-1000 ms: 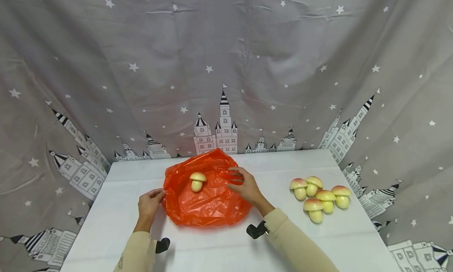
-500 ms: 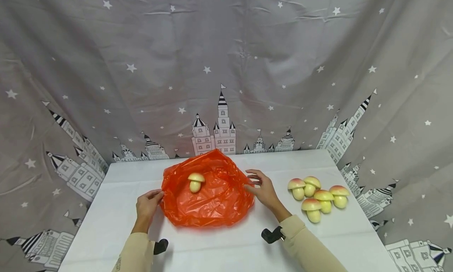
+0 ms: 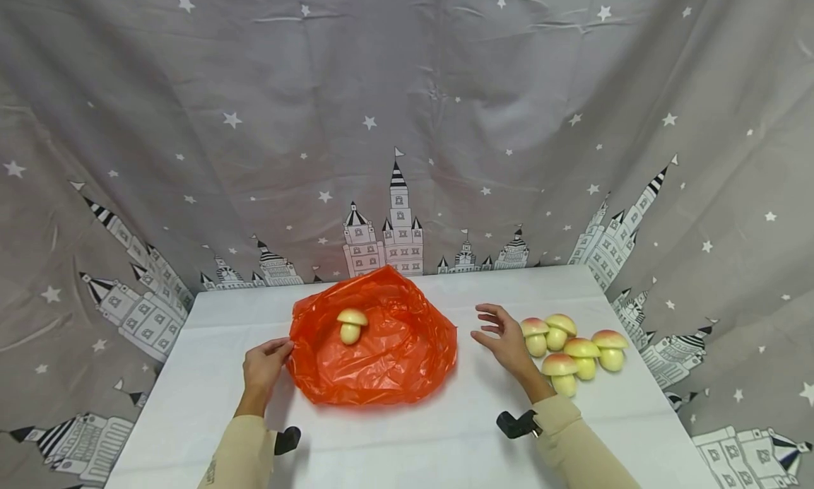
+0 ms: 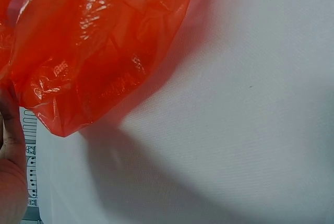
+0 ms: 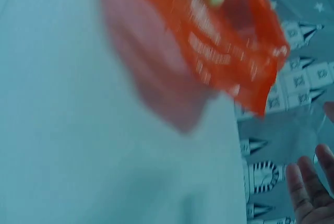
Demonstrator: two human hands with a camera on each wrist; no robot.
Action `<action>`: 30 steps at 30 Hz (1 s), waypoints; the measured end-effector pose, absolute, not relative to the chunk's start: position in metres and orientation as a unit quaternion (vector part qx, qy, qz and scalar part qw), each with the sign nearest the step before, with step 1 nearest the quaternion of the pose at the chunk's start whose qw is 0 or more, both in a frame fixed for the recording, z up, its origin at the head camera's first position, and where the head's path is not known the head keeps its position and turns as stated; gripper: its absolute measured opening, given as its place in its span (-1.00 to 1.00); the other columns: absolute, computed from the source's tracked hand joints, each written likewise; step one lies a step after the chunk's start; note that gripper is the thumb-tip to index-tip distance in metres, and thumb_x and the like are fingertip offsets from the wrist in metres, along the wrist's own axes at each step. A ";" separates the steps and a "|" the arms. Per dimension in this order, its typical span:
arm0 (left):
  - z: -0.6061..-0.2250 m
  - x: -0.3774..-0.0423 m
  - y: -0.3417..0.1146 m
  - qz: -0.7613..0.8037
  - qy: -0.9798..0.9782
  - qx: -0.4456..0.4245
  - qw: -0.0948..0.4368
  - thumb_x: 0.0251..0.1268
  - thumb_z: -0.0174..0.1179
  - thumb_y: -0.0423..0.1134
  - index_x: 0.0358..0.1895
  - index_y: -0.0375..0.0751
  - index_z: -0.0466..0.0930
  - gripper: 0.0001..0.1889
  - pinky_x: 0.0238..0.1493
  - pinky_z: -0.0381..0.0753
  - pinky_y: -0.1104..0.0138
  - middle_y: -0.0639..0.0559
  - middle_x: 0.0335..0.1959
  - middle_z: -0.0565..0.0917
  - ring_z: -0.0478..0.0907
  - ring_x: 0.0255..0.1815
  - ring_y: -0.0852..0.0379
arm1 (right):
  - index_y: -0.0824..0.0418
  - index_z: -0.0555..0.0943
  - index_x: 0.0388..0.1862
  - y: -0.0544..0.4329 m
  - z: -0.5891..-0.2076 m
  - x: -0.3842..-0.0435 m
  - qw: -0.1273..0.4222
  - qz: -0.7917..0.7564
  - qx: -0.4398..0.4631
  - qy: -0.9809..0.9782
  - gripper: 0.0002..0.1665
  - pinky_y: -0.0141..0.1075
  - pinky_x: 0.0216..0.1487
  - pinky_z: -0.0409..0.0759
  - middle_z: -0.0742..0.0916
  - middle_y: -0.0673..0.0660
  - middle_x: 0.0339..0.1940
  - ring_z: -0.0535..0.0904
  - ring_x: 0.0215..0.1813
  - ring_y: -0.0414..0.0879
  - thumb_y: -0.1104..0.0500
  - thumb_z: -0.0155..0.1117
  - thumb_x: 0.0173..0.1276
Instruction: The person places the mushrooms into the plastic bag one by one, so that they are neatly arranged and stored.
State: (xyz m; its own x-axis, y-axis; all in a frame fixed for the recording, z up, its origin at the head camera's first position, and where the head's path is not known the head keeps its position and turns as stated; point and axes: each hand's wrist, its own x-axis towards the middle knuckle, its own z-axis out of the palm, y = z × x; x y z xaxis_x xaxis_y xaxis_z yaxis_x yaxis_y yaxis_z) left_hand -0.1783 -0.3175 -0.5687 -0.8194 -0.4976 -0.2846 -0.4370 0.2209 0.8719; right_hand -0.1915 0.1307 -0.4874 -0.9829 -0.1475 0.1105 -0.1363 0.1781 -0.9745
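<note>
A red plastic bag (image 3: 375, 376) lies with its mouth spread wide on the white table. Inside it rests one toy mushroom (image 3: 351, 325) with a yellow cap and pale stem. At the bag's left edge my left hand (image 3: 263, 367) pinches the rim between thumb and fingers; the left wrist view shows the crinkled red plastic (image 4: 94, 51) beside those fingers. My right hand (image 3: 509, 342) is off the bag, between it and a cluster of several toy mushrooms (image 3: 581, 349) with yellow and reddish caps. Its fingers are spread and hold nothing.
A white cloth covers the table (image 3: 394, 446). Behind it hangs a grey curtain (image 3: 445, 121) printed with castles and stars. Black wrist mounts (image 3: 287, 439) stick out from both sleeves.
My right hand has moved right, out from the bag's mouth and toward the mushroom cluster. The left hand stays at the rim, and the mushroom in the bag keeps its place.
</note>
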 end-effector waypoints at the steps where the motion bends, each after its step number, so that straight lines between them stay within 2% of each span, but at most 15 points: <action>1: -0.577 -0.181 -0.321 -0.545 -0.782 0.301 0.027 0.39 0.15 -0.06 0.14 -0.28 0.58 -0.58 -0.02 0.61 0.38 -0.21 0.05 0.63 0.60 -0.03 0.01 | 0.53 0.38 0.22 0.135 -0.489 -0.192 0.002 -0.630 -0.093 0.771 -0.40 0.12 0.25 0.40 0.50 0.44 0.22 0.40 0.26 0.32 0.48 0.32 0.19; 7: -0.613 -0.194 -0.335 -0.530 -0.791 0.303 0.030 0.41 0.09 0.02 0.18 -0.19 0.56 -0.55 0.19 0.49 0.15 -0.19 0.10 0.60 0.56 0.06 -0.06 | 0.49 0.42 0.19 0.164 -0.510 -0.199 -0.024 -0.611 -0.088 0.786 -0.41 0.08 0.22 0.44 0.52 0.44 0.19 0.43 0.24 0.31 0.47 0.36 0.17; 10: -0.617 -0.196 -0.335 -0.531 -0.789 0.307 0.035 0.40 0.08 0.04 0.17 -0.13 0.57 -0.57 0.18 0.50 0.21 -0.12 0.09 0.60 0.56 0.05 -0.01 | 0.43 0.43 0.21 0.180 -0.520 -0.204 -0.034 -0.600 -0.074 0.796 -0.41 0.05 0.24 0.42 0.54 0.40 0.20 0.43 0.25 0.27 0.41 0.38 0.19; 15: -0.614 -0.196 -0.334 -0.542 -0.781 0.307 0.041 0.40 0.11 -0.02 0.15 -0.17 0.58 -0.60 0.15 0.52 0.22 -0.15 0.08 0.60 0.57 0.05 -0.03 | 0.37 0.44 0.22 0.201 -0.523 -0.204 -0.041 -0.580 -0.048 0.812 -0.40 0.03 0.28 0.36 0.55 0.34 0.20 0.42 0.25 0.20 0.31 0.40 0.21; 18: -0.615 -0.196 -0.335 -0.542 -0.780 0.309 0.045 0.41 0.11 -0.06 0.15 -0.18 0.58 -0.62 0.16 0.51 0.20 -0.17 0.09 0.60 0.56 0.06 -0.04 | 0.39 0.45 0.20 0.213 -0.524 -0.202 -0.068 -0.566 -0.052 0.820 -0.43 0.06 0.24 0.37 0.56 0.38 0.17 0.43 0.22 0.23 0.31 0.39 0.23; 22: -0.617 -0.197 -0.335 -0.538 -0.786 0.300 0.045 0.42 0.09 -0.01 0.17 -0.21 0.56 -0.58 0.16 0.51 0.20 -0.19 0.10 0.59 0.55 0.07 -0.05 | 0.39 0.48 0.17 0.227 -0.528 -0.200 -0.112 -0.553 -0.053 0.824 -0.48 -0.02 0.22 0.39 0.58 0.37 0.14 0.46 0.18 0.16 0.29 0.37 0.25; 27: -0.590 -0.185 -0.326 -0.555 -0.776 0.298 0.038 0.38 0.14 -0.03 0.15 -0.26 0.58 -0.57 0.06 0.58 0.31 -0.20 0.07 0.61 0.58 -0.01 -0.01 | 0.35 0.51 0.14 0.242 -0.531 -0.197 -0.143 -0.545 -0.029 0.825 -0.48 -0.07 0.20 0.42 0.61 0.31 0.11 0.48 0.14 0.11 0.26 0.41 0.22; 30: -0.564 -0.173 -0.315 -0.569 -0.768 0.293 0.036 0.39 0.15 -0.09 0.15 -0.35 0.56 -0.57 0.11 0.56 0.24 -0.26 0.06 0.60 0.57 -0.01 -0.05 | 0.32 0.51 0.14 0.248 -0.532 -0.196 -0.153 -0.539 -0.016 0.828 -0.46 -0.08 0.10 0.46 0.62 0.29 0.11 0.48 0.14 0.14 0.26 0.44 0.20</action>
